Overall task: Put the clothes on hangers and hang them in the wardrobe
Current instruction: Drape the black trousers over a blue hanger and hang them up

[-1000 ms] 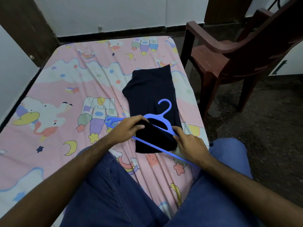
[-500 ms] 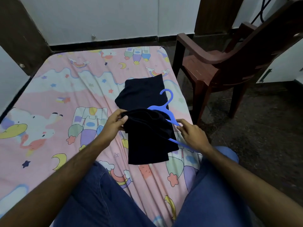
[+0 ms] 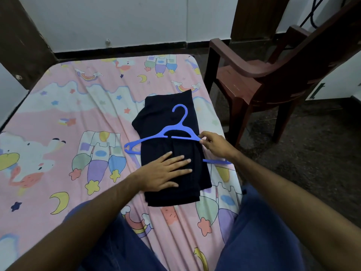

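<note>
One dark navy folded garment (image 3: 172, 165) now threaded over the lower bar of the blue plastic hanger (image 3: 175, 133), both lying flat on the pink cartoon-print bedsheet (image 3: 78, 118) near its right edge. Half a second ago my left hand (image 3: 166, 173) was pulling the cloth over the bar; now it's flat on the folded half, fingers straight, pressing it smooth. Right hand (image 3: 216, 143) pinches the hanger's right shoulder with thumb and fingertips, holding it steady. Fold looks roughly even either side of the bar, though the far layer is partly hidden. I'd say the hanging-on step is basically done. Next is lift by the hook and take it to the wardrobe, which isn't in view. Brown chair (image 3: 263, 79) stands beside the bed.
</note>
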Action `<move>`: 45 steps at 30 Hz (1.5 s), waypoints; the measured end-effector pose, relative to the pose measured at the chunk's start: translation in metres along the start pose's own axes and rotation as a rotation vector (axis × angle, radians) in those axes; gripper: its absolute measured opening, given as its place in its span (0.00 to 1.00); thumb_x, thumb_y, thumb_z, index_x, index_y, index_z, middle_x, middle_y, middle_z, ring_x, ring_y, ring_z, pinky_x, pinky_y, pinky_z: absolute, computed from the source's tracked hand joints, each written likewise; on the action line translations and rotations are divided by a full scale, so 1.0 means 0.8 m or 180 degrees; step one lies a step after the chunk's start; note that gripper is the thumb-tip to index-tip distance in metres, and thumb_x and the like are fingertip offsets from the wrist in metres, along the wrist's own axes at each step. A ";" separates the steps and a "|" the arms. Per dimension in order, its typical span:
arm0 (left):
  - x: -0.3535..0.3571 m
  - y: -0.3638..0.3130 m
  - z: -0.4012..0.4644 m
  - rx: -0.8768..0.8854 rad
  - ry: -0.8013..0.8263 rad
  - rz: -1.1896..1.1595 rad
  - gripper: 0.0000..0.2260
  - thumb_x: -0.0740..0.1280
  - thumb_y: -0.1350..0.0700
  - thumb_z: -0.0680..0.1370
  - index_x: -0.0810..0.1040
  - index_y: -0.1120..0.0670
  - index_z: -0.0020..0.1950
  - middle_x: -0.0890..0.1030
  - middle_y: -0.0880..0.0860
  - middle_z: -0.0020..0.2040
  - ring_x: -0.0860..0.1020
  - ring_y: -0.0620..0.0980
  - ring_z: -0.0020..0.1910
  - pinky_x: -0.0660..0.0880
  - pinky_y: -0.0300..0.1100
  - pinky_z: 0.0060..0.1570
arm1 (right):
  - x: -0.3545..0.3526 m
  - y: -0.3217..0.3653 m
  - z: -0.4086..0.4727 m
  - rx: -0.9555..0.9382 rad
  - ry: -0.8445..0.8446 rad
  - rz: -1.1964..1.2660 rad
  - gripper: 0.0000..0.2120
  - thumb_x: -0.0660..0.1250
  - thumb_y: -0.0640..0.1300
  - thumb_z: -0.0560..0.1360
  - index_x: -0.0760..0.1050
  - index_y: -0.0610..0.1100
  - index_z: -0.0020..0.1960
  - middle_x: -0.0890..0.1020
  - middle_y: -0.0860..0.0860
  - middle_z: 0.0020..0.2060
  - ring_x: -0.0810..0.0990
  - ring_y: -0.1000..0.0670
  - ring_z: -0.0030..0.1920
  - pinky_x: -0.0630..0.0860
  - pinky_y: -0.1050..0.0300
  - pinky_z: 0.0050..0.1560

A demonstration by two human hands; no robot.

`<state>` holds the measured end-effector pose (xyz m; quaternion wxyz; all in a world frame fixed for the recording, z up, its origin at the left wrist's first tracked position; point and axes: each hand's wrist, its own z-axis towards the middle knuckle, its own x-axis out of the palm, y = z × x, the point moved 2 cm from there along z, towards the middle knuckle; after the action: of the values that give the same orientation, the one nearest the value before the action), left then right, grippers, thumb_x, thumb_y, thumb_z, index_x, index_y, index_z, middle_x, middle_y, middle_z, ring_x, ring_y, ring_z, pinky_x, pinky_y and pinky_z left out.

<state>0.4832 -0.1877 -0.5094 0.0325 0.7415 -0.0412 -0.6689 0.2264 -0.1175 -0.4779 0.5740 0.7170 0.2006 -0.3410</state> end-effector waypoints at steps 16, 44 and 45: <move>0.009 0.150 0.053 -0.0634 -0.0445 -0.0118 0.27 0.51 0.41 0.85 0.53 0.49 0.82 0.51 0.48 0.83 0.50 0.49 0.81 0.53 0.58 0.77 | -0.024 -0.013 0.215 -0.0014 0.0469 -0.0392 0.09 0.65 0.47 0.82 0.78 0.43 0.49 0.82 0.48 0.49 0.78 0.47 0.50 0.72 0.53 0.50; -0.097 0.266 0.039 -0.1693 -0.1800 0.0320 0.29 0.68 0.56 0.72 0.71 0.52 0.73 0.68 0.51 0.75 0.70 0.54 0.71 0.68 0.56 0.64 | -0.219 0.142 0.289 -0.0541 -0.0539 0.0293 0.12 0.69 0.52 0.80 0.78 0.48 0.39 0.76 0.58 0.30 0.69 0.60 0.30 0.65 0.65 0.32; -0.129 0.267 0.026 -0.1958 -0.2066 0.0423 0.30 0.70 0.56 0.71 0.71 0.52 0.73 0.69 0.52 0.74 0.71 0.55 0.70 0.68 0.56 0.62 | -0.231 0.158 0.268 -0.0623 -0.0542 0.0288 0.12 0.69 0.51 0.80 0.77 0.48 0.39 0.76 0.61 0.27 0.69 0.61 0.28 0.65 0.68 0.31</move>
<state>0.4486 -0.3894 -0.3871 0.2797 0.4450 0.1039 -0.8444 0.1299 -0.3370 -0.2819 0.6709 0.6344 0.1508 -0.3532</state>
